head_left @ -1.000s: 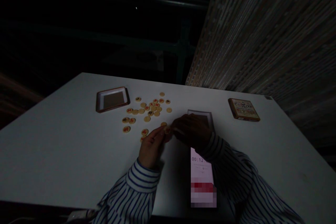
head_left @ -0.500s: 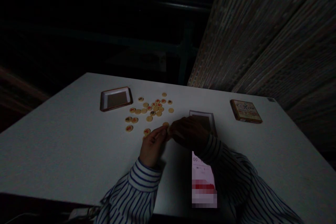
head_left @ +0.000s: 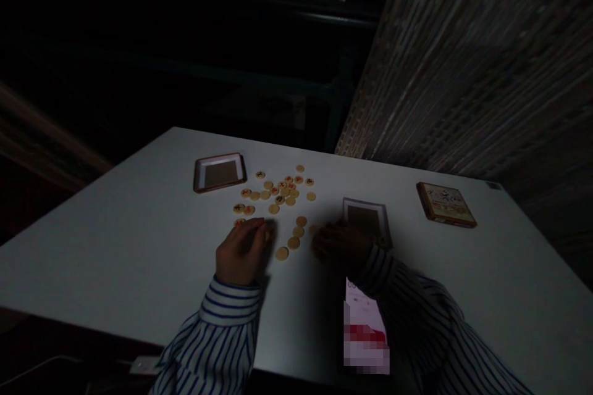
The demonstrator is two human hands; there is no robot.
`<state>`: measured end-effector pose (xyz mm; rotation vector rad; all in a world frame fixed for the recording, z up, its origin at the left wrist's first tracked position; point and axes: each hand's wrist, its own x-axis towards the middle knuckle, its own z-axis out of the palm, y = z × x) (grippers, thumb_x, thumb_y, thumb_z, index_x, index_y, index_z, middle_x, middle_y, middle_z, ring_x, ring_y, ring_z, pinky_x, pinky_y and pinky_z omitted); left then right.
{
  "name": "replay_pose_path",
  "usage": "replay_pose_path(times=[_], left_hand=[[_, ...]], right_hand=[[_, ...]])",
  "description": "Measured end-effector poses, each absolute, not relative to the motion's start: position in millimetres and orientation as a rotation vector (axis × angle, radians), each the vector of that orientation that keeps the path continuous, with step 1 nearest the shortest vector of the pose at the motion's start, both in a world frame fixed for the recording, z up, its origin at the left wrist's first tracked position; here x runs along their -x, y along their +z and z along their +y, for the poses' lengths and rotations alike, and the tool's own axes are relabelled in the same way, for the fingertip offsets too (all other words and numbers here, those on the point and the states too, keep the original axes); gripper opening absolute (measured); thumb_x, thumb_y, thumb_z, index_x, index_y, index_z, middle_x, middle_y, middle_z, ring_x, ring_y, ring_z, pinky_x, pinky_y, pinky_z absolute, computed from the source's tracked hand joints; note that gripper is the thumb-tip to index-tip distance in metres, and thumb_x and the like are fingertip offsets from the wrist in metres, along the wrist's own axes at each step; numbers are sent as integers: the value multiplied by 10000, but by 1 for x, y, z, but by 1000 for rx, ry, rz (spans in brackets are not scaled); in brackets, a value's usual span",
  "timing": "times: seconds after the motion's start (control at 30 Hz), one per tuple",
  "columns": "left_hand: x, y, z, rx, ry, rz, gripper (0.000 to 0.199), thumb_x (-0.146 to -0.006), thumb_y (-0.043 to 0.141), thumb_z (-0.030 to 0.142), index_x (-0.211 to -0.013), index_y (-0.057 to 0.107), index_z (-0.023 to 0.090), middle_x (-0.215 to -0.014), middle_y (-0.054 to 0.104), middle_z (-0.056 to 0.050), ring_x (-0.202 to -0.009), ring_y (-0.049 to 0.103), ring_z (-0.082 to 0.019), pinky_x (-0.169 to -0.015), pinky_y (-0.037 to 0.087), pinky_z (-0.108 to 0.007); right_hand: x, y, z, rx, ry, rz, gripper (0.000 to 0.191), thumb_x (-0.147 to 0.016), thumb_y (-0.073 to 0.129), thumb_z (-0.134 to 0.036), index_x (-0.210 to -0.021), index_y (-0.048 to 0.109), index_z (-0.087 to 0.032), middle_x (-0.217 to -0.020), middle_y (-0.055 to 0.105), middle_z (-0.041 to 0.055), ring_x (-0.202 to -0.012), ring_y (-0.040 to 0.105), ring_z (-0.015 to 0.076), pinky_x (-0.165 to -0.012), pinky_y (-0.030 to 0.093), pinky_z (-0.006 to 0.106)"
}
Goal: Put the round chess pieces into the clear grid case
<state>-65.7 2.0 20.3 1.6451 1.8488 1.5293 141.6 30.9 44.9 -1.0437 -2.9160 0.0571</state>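
Round wooden Chinese chess pieces (head_left: 280,200) lie in a loose cluster on the white table, some showing red or black characters, others blank. Nearer to me, several blank-faced pieces (head_left: 293,242) form a slanting row between my hands. My left hand (head_left: 241,253) is left of this row, fingers curled and thumb close to them; what they hold, if anything, is hidden. Over one piece (head_left: 238,222) its knuckles partly reach. To the row's right, my right hand (head_left: 340,244) is in deep shadow with bent fingers. A blank piece (head_left: 315,229) shows at its fingertips.
An open shallow box half (head_left: 386,225) sits just beyond my right hand, another box half (head_left: 198,176) at the back left. A closed, printed box (head_left: 447,203) lies at the right. Below my right wrist is a lit phone (head_left: 365,308). The room is dim.
My hands, together over a piece before, have separated: the left moved left, the right slightly right. The row of blank pieces between them now shows. The view has shifted a little.
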Motion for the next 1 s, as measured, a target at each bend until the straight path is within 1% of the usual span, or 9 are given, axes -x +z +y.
replay_pose_path(times=[0.1,0.2,0.33,0.4,0.53,0.63,0.83,0.9,1.0], left_hand=[[69,17,1,-1914,1529,1800,187,-723,548,291,-846,634,180,-865,660,-53,-818,599,-174,-817,455,-345],[76,14,-2,-2226,1368,1672,189,-722,554,269,-876,635,196,-899,666,-53,-843,599,-177,-799,455,-352],[83,5,-6,-2513,1129,1546,270,-714,568,291,-972,615,224,-995,650,-52,-905,588,-199,-803,440,-381],[82,-1,-8,-2579,1081,1582,292,-703,579,315,-983,611,236,-980,656,-48,-909,584,-216,-799,429,-400],[75,-8,-14,-2628,1030,1646,247,-699,576,331,-924,629,243,-913,674,-47,-902,580,-227,-843,384,-433],[69,-10,-16,-2602,1021,1689,211,-708,568,293,-902,630,242,-893,676,-48,-919,571,-222,-901,338,-443],[67,-9,-15,-2592,1006,1650,165,-721,548,244,-865,627,250,-843,683,-28,-912,572,-212,-933,301,-452],[67,-7,-15,-2548,1049,1647,161,-724,545,251,-861,629,244,-839,683,-29,-896,578,-205,-935,306,-448],[69,-2,-16,-2399,1161,1617,192,-717,557,291,-883,631,228,-851,680,-44,-859,590,-197,-906,354,-440]], right_hand=[[-140,43,29,1073,16,-2953,178,-833,408,-256,-852,567,-178,-865,609,49,-804,517,155,-691,315,311],[-140,43,28,1089,1,-2972,190,-846,388,-249,-852,564,-176,-879,607,64,-809,517,159,-699,322,320],[-141,44,29,1091,9,-2984,186,-844,398,-256,-872,567,-184,-879,604,59,-816,514,163,-687,322,314],[-141,45,30,1080,-18,-2971,184,-833,416,-275,-873,569,-183,-882,600,59,-820,510,170,-679,317,315],[-137,51,32,1040,-44,-2964,186,-820,432,-291,-853,573,-173,-872,601,60,-822,507,175,-688,307,319],[-133,58,32,1035,-29,-2953,178,-821,433,-287,-843,570,-176,-859,604,53,-825,505,170,-696,298,316],[-129,64,31,1013,-26,-2967,163,-818,442,-265,-846,570,-170,-865,604,58,-824,505,165,-685,284,310],[-129,65,31,1005,-21,-2960,166,-819,438,-265,-843,572,-171,-862,605,54,-817,505,164,-679,279,307],[-129,68,30,1019,-8,-2940,167,-821,434,-256,-835,576,-169,-851,607,57,-805,502,159,-676,274,301]])
